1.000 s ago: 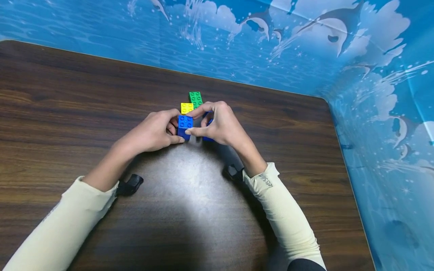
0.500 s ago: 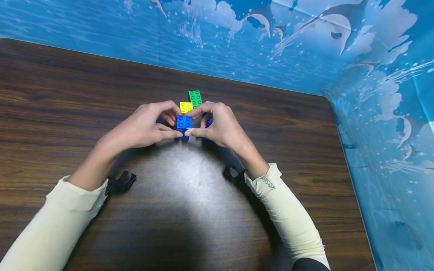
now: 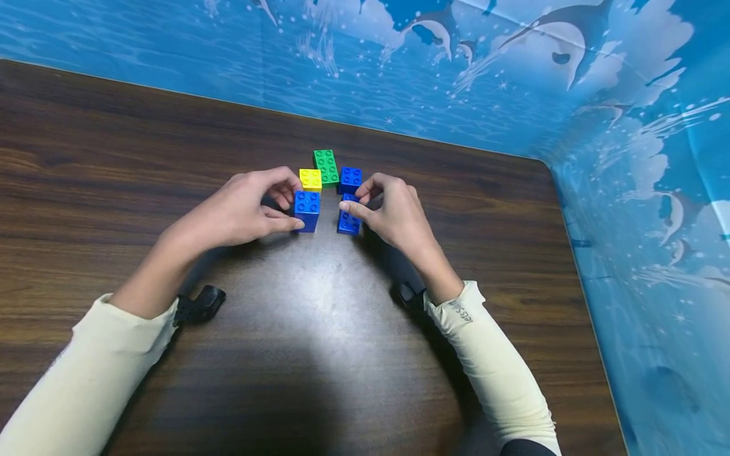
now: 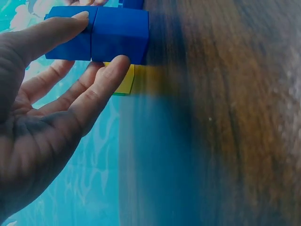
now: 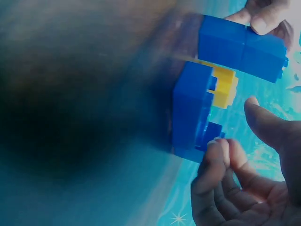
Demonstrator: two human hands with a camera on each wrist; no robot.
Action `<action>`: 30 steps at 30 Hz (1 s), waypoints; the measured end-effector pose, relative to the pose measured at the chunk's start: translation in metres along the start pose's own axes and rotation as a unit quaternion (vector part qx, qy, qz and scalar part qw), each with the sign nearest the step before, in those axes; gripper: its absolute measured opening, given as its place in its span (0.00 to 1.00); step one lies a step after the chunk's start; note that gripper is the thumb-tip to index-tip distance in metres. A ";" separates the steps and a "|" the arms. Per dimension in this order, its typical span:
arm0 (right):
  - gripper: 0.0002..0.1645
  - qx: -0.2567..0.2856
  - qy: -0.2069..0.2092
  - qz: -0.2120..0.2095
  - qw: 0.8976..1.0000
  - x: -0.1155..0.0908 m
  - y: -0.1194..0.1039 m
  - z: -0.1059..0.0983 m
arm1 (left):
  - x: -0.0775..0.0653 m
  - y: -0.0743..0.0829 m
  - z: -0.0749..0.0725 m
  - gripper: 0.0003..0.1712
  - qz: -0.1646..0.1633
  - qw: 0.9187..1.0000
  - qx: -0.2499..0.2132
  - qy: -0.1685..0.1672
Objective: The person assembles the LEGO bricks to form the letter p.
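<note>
Two square blue bricks, one on top of the other, form a stack (image 3: 308, 215) standing on the table. My left hand (image 3: 245, 209) pinches this stack from its left side, thumb in front and fingers behind, as the left wrist view also shows on the blue stack (image 4: 120, 37). My right hand (image 3: 399, 209) hovers over a longer blue brick (image 3: 348, 223). In the right wrist view its thumb stands well apart from the bent fingers, and nothing is between them; the fingertips are close to the longer blue brick (image 5: 188, 108). Whether they touch it I cannot tell.
Just behind the stack sits a yellow brick (image 3: 310, 178), with a long green brick (image 3: 326, 166) farther back. A square blue brick (image 3: 350, 180) stands behind the longer blue one. Beyond the dark wooden table (image 3: 319, 354) hangs a blue sea-print sheet (image 3: 353, 76).
My right hand has let go of the blue stack and moved right, over the longer blue brick. The left hand shifted its grip slightly and keeps holding the stack.
</note>
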State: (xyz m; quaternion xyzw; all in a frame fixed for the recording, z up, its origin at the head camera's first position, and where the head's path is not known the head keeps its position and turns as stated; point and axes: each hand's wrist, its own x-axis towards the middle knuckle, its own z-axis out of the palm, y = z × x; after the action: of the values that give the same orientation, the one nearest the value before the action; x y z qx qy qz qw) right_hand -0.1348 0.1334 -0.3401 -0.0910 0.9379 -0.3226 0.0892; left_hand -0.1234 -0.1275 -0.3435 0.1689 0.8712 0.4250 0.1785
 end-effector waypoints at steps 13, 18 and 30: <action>0.40 -0.048 -0.046 0.110 0.992 -0.006 0.006 0.011 | -0.003 0.004 -0.001 0.30 0.001 1.000 -0.002 0.006; 0.45 -0.061 -0.053 0.112 0.991 -0.007 0.004 0.015 | -0.003 0.005 -0.001 0.25 0.010 1.000 -0.011 0.020; 0.24 -0.038 -0.062 0.067 0.995 -0.006 0.011 0.010 | -0.001 0.005 0.000 0.23 0.006 1.000 -0.020 0.019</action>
State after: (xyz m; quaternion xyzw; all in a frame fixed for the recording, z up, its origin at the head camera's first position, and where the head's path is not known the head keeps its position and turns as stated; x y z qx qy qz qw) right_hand -0.1280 0.1375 -0.3537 -0.0513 0.9462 -0.2735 0.1649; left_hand -0.1218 -0.1253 -0.3394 0.1627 0.8646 0.4466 0.1630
